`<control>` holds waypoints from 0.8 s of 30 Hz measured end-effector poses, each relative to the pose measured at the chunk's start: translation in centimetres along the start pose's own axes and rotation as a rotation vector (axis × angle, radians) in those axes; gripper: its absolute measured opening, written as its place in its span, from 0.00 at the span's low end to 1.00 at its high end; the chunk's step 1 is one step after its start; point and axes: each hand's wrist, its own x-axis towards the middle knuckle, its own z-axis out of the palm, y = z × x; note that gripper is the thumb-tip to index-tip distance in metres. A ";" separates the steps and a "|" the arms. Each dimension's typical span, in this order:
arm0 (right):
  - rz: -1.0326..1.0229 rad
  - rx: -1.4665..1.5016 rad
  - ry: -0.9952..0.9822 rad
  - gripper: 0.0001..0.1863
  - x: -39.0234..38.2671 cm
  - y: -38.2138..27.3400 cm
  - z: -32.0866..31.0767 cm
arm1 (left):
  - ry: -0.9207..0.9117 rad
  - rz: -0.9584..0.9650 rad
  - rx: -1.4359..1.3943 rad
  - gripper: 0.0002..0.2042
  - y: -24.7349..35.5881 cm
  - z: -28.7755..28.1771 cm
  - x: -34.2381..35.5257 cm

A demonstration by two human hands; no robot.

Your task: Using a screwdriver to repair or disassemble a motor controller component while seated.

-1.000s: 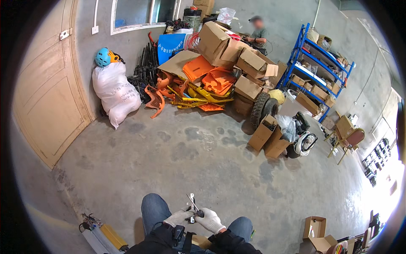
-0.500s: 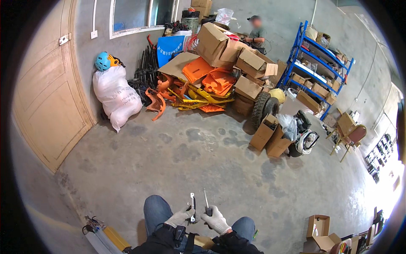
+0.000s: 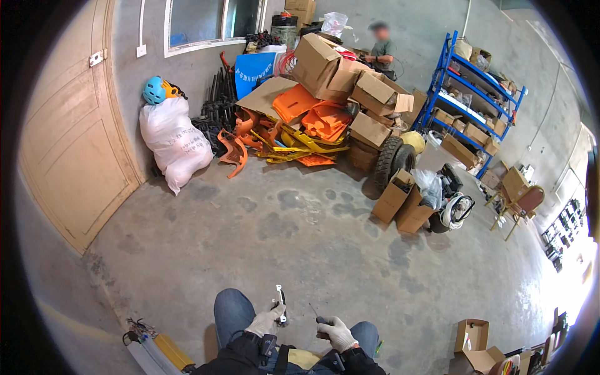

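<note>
White-gloved left hand (image 3: 261, 323) is gripping the slim black-and-white part (image 3: 282, 304) at near centre, right hand (image 3: 338, 334) is holding a screwdriver-like tool (image 3: 322, 320) apart to its right — probably hand-tool work, next contact calling for tip alignment.

Left hand (image 3: 263, 322): gloved, grips narrow black-and-white part (image 3: 281, 304) | Right hand (image 3: 340, 335): gloved, holds dark-handled screwdriver (image 3: 321, 320), apart from part | Floor (image 3: 300, 250) beyond: orange panels (image 3: 326, 120), cardboard boxes (image 3: 390, 199), tire (image 3: 387, 162)
</note>
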 end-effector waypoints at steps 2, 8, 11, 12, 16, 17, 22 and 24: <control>-0.034 0.085 -0.026 0.26 -0.1 -0.2 -0.4 | 0.012 -0.002 0.012 0.08 0.2 -0.2 0.0; -0.060 0.207 0.060 0.22 -1.7 -2.1 -0.6 | -0.031 -0.002 0.166 0.09 -0.8 -2.4 1.5; -0.019 0.239 0.106 0.19 -1.4 -1.5 -1.9 | 0.030 -0.002 0.155 0.10 -1.2 -2.6 2.0; -0.034 0.276 0.116 0.19 -1.4 -1.3 -2.1 | 0.036 0.009 0.122 0.11 -1.3 -2.5 2.0; -0.075 0.367 0.093 0.17 -1.4 -1.1 -2.4 | 0.152 0.025 -0.021 0.16 0.0 0.3 -0.4; -0.075 0.366 0.092 0.17 -1.4 -1.1 -2.4 | 0.153 0.027 -0.021 0.16 0.1 0.3 -0.3; -0.083 0.492 0.062 0.17 -2.0 -1.4 -2.3 | 0.078 0.014 0.011 0.18 -0.3 -0.9 0.9; -0.071 0.580 0.011 0.17 -1.5 -1.0 -2.5 | 0.031 -0.025 -0.039 0.17 -0.2 -1.1 1.1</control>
